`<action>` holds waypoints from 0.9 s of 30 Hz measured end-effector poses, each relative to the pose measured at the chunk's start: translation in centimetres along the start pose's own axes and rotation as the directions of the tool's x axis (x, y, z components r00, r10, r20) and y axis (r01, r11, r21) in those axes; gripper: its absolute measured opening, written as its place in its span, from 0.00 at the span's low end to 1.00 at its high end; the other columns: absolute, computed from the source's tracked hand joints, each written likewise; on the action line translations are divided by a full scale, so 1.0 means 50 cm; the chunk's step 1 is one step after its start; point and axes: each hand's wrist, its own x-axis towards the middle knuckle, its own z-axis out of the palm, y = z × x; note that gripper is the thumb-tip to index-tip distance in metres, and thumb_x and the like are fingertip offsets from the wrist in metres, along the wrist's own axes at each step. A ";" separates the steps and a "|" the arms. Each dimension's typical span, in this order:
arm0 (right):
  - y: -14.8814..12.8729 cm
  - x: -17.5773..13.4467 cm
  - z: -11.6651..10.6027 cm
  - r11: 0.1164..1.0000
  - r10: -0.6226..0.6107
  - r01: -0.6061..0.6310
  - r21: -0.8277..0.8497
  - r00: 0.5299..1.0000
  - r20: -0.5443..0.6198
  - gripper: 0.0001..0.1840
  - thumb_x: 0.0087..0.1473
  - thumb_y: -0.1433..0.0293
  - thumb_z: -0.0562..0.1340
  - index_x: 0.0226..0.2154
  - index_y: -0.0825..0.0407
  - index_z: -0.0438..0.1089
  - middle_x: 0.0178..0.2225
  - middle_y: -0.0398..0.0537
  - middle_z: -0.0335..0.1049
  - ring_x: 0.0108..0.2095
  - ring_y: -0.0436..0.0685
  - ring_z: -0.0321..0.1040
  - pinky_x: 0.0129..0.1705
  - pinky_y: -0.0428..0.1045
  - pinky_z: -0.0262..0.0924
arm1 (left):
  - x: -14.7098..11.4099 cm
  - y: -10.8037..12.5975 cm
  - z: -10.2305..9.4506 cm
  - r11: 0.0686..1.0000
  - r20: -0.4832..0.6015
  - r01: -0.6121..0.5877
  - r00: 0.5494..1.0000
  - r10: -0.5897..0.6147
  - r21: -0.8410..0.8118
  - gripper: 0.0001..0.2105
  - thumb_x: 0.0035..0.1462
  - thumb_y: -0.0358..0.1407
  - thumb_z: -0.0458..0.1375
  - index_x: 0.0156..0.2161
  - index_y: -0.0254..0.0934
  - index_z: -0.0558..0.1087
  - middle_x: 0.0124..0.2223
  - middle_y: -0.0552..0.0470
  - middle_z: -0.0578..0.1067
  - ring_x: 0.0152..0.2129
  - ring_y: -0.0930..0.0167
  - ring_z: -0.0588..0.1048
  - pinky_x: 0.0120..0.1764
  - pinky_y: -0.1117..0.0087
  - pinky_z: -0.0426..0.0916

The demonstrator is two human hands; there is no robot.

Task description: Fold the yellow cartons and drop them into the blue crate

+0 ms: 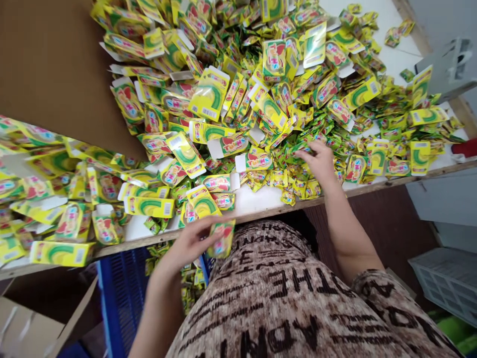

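My left hand (192, 244) is near the front edge of the table, its fingers closed on a small yellow and green candy box (221, 239), slightly blurred. To the right, my right hand (318, 160) reaches into a heap of small wrapped candies (318, 127), green and yellow. Its thumb and fingers pinch at a green wrapped candy (300, 148). More candy boxes (254, 161) lie between and beyond my hands, several with white end flaps standing open.
A large brown cardboard sheet or box (63, 64) covers the upper left. Under the wooden table edge (257, 215) stands a blue plastic crate (122, 293) beside an open carton (33, 318). A grey crate (447, 281) is at lower right.
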 end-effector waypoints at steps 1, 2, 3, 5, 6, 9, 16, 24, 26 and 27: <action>-0.004 -0.010 -0.014 0.999 0.004 -0.006 0.042 0.999 0.043 0.14 0.52 0.58 0.68 0.28 0.53 0.75 0.30 0.46 0.70 0.35 0.57 0.67 0.40 0.51 0.62 | -0.046 -0.034 -0.029 0.988 0.115 0.138 0.983 -0.145 0.062 0.17 0.55 0.46 0.62 0.49 0.47 0.80 0.50 0.50 0.80 0.45 0.60 0.78 0.48 0.63 0.72; -0.009 -0.020 -0.025 0.998 0.003 -0.011 0.068 0.992 0.122 0.13 0.52 0.60 0.68 0.27 0.53 0.75 0.29 0.45 0.71 0.34 0.57 0.67 0.39 0.51 0.62 | -0.089 -0.071 -0.052 0.955 0.178 0.267 0.941 -0.287 0.128 0.18 0.53 0.47 0.62 0.48 0.46 0.80 0.49 0.50 0.81 0.43 0.59 0.79 0.47 0.62 0.73; -0.016 -0.030 -0.030 0.997 -0.007 -0.010 0.075 0.974 0.225 0.11 0.52 0.62 0.68 0.28 0.53 0.76 0.29 0.45 0.71 0.34 0.56 0.67 0.39 0.51 0.61 | -0.127 -0.107 -0.069 0.898 0.173 0.386 0.889 -0.423 0.209 0.19 0.50 0.48 0.63 0.46 0.44 0.81 0.45 0.49 0.82 0.42 0.57 0.79 0.45 0.61 0.73; -0.033 -0.046 -0.020 0.999 -0.044 0.031 0.038 0.903 0.427 0.08 0.50 0.65 0.70 0.32 0.53 0.78 0.31 0.45 0.74 0.35 0.57 0.69 0.40 0.50 0.61 | -0.178 -0.163 -0.084 0.763 0.067 0.554 0.793 -0.605 0.334 0.20 0.45 0.49 0.63 0.42 0.41 0.82 0.38 0.47 0.83 0.38 0.53 0.80 0.42 0.59 0.73; -0.042 -0.051 -0.007 0.997 -0.064 0.079 -0.009 0.866 0.495 0.10 0.49 0.67 0.71 0.36 0.52 0.79 0.33 0.46 0.75 0.37 0.58 0.69 0.41 0.51 0.61 | -0.191 -0.176 -0.085 0.733 0.015 0.580 0.780 -0.625 0.355 0.20 0.46 0.50 0.62 0.40 0.40 0.81 0.35 0.47 0.83 0.36 0.53 0.80 0.42 0.59 0.73; -0.063 -0.056 0.043 0.930 -0.102 0.281 -0.235 0.815 0.571 0.16 0.48 0.69 0.72 0.42 0.53 0.78 0.36 0.51 0.76 0.41 0.62 0.69 0.43 0.53 0.60 | -0.178 -0.148 -0.071 0.841 -0.095 0.443 0.895 -0.437 0.311 0.19 0.55 0.51 0.57 0.41 0.39 0.81 0.38 0.46 0.82 0.37 0.58 0.80 0.44 0.61 0.72; -0.090 -0.079 0.071 0.703 -0.276 0.560 -0.438 0.783 0.557 0.06 0.53 0.71 0.68 0.34 0.55 0.73 0.38 0.58 0.71 0.44 0.67 0.64 0.41 0.56 0.59 | -0.001 -0.025 -0.060 0.676 -0.238 -0.062 0.909 0.341 0.734 0.25 0.59 0.29 0.56 0.61 0.47 0.69 0.67 0.43 0.63 0.67 0.53 0.56 0.65 0.45 0.49; -0.057 -0.141 0.060 0.806 -0.239 0.481 -0.346 0.799 0.553 0.06 0.57 0.76 0.62 0.40 0.56 0.69 0.39 0.57 0.71 0.44 0.64 0.66 0.45 0.53 0.59 | 0.114 -0.039 -0.079 0.508 -0.072 -0.211 0.873 0.482 0.835 0.23 0.63 0.29 0.53 0.60 0.50 0.69 0.65 0.47 0.68 0.64 0.56 0.60 0.63 0.45 0.50; -0.049 -0.144 0.059 0.811 -0.237 0.471 -0.347 0.807 0.541 0.03 0.58 0.75 0.61 0.37 0.55 0.69 0.36 0.55 0.71 0.42 0.64 0.66 0.43 0.53 0.59 | 0.118 -0.016 -0.069 0.503 -0.085 -0.184 0.881 0.465 0.845 0.22 0.64 0.30 0.51 0.60 0.50 0.69 0.65 0.45 0.67 0.62 0.55 0.62 0.59 0.47 0.55; -0.047 -0.146 0.058 0.816 -0.242 0.465 -0.344 0.814 0.528 0.03 0.58 0.75 0.61 0.36 0.54 0.69 0.36 0.55 0.71 0.41 0.64 0.66 0.42 0.53 0.58 | 0.118 -0.002 -0.061 0.514 -0.137 -0.128 0.885 0.445 0.848 0.21 0.65 0.31 0.50 0.60 0.49 0.70 0.64 0.43 0.68 0.60 0.54 0.64 0.57 0.49 0.58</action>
